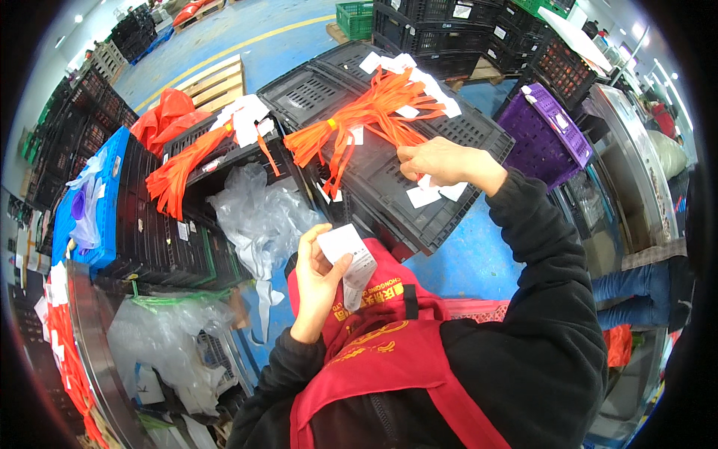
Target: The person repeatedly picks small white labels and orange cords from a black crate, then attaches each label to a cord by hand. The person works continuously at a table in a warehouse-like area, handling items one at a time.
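My left hand (pixel 318 277) is closed round a folded strip of white paper labels (pixel 348 251), whose lower end hangs in front of my red apron. My right hand (pixel 445 163) is curled with its fingertips pinched at the right end of a bundle of orange plastic straps (pixel 374 112). The pinched piece looks like one orange strap, partly hidden by the fingers. White tags (pixel 424 196) show just below that hand. The bundle, gathered by a yellow-orange tie, lies on black plastic crates (pixel 479 138). More white tags (pixel 437 90) fan out at its far end.
A second orange strap bundle (pixel 187 168) lies across an open black crate holding clear plastic bags (pixel 262 209). A purple crate (pixel 546 135) stands at the right, beside a metal-edged table (pixel 632 165). Stacked black crates and a wooden pallet (pixel 217 86) stand beyond. Another person's legs (pixel 632 299) are at right.
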Available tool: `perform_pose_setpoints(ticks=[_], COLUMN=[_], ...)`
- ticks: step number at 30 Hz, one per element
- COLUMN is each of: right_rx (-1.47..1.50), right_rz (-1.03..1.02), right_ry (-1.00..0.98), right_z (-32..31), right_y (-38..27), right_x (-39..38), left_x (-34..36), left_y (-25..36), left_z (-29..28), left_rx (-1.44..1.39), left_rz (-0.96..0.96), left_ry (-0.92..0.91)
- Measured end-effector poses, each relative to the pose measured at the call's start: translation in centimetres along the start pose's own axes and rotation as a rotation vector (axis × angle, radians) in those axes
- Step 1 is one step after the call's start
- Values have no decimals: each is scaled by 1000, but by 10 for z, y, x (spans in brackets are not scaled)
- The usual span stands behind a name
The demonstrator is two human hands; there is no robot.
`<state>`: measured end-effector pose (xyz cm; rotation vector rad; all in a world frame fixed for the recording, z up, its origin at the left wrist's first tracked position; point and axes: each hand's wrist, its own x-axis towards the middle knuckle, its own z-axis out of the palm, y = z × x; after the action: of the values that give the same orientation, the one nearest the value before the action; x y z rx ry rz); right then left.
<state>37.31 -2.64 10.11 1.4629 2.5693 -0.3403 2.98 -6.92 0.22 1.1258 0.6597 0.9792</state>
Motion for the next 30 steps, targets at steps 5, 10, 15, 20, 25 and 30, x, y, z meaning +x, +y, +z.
perform_pose_setpoints(ticks=[5,10,15,20,25,30], right_rx=[65,215,565,729,1163,1290], right_rz=[-39,-52,145,356,373,230], right_ry=[2,90,605,1020,1094,973], right_z=[6,4,14,50,78,89], right_y=[-6,-14,-43,-97,-134,-137], right_x=[0,4,13,28,42,39], left_x=[7,8,13,22,36,41], left_y=[-4,-5,-2,0,7,12], left_z=[-4,-11,-11,-4,1,18], left_rx=[30,152,281,260,319,179], left_rz=[-19,-24,-14,15,34,67], left_ry=[30,27,48,102,46,43])
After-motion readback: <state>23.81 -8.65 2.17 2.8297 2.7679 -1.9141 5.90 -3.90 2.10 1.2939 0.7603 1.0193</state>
